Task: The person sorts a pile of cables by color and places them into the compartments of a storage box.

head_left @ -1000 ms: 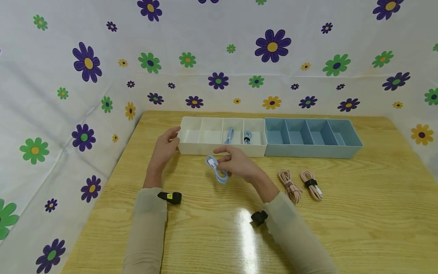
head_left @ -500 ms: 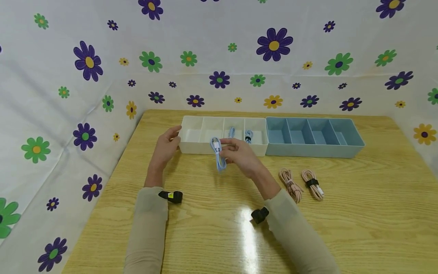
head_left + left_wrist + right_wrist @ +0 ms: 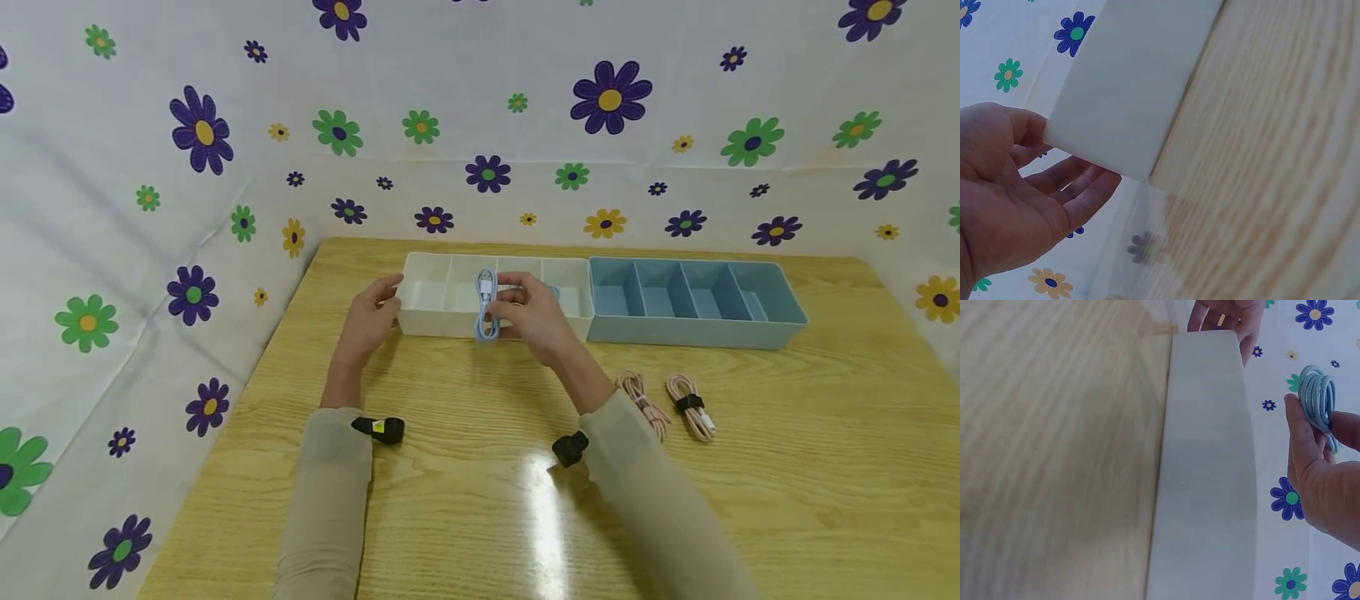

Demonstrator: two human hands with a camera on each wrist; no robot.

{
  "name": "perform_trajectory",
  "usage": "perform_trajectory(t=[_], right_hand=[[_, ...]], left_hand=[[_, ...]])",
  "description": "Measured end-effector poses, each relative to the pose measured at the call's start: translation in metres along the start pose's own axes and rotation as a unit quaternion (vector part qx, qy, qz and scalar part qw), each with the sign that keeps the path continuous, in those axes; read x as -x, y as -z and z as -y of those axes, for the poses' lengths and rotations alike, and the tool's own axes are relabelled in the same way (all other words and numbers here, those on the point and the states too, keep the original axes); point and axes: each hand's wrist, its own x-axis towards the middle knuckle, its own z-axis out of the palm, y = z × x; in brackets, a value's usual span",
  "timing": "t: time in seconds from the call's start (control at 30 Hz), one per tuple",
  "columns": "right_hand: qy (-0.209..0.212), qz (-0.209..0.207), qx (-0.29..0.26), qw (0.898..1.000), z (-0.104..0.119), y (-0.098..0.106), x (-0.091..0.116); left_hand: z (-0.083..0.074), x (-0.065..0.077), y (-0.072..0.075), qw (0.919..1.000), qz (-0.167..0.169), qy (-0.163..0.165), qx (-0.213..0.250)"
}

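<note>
A coiled light-blue USB cable (image 3: 487, 310) is pinched between the thumb and fingers of my right hand (image 3: 533, 317). It hangs in front of the second compartment of the white divided box (image 3: 491, 325), its white plug upward. In the right wrist view the coil (image 3: 1317, 403) shows beyond the box's long side. My left hand (image 3: 367, 321) is at the box's left end; in the left wrist view its fingertips (image 3: 1107, 179) touch the end wall, the fingers loosely bent. Behind my right hand, another blue cable (image 3: 555, 292) peeks out of the rightmost white compartment.
Against the white box's right end stands a blue divided box (image 3: 697, 332) with bare compartments. Two pink cables lie on the wooden table: one bundle (image 3: 645, 404) partly behind the right forearm, the other (image 3: 690, 407) with a black strap. A flower-patterned cloth (image 3: 420, 67) hangs behind.
My right hand has raised the light-blue cable from above the table in front of the white box up to the box's front rim. My left hand has stayed at the box's end.
</note>
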Motion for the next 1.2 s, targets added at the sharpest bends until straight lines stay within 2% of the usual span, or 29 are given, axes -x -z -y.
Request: perform_trajectory(t=[0.13,0.37,0.6,0.9,1.07,1.2], right_hand=[[-0.005,-0.021,0.016,1.0,0.009,-0.001,-0.01],[-0.029,-0.051,-0.004,0.998,0.013,-0.01,-0.033],[-0.048,-0.088,0.047,0.994,0.012,-0.013,-0.048],[-0.063,-0.094,0.079,0.99,0.009,-0.012,-0.055],[-0.054,-0.09,0.09,0.99,0.007,-0.013,-0.059],[-0.036,-0.094,0.137,0.985,0.002,-0.014,-0.063]], left_hand=[[0.0,-0.001,0.0,1.0,0.0,0.003,0.001],[0.004,-0.003,0.004,0.9998,-0.01,-0.005,-0.016],[0.005,-0.003,0.003,0.9998,-0.007,-0.011,-0.014],[0.005,-0.005,0.001,0.9999,-0.007,-0.01,-0.011],[0.005,-0.005,0.001,0.9999,-0.009,-0.011,-0.008],[0.001,-0.002,0.001,1.0,-0.003,-0.001,0.002]])
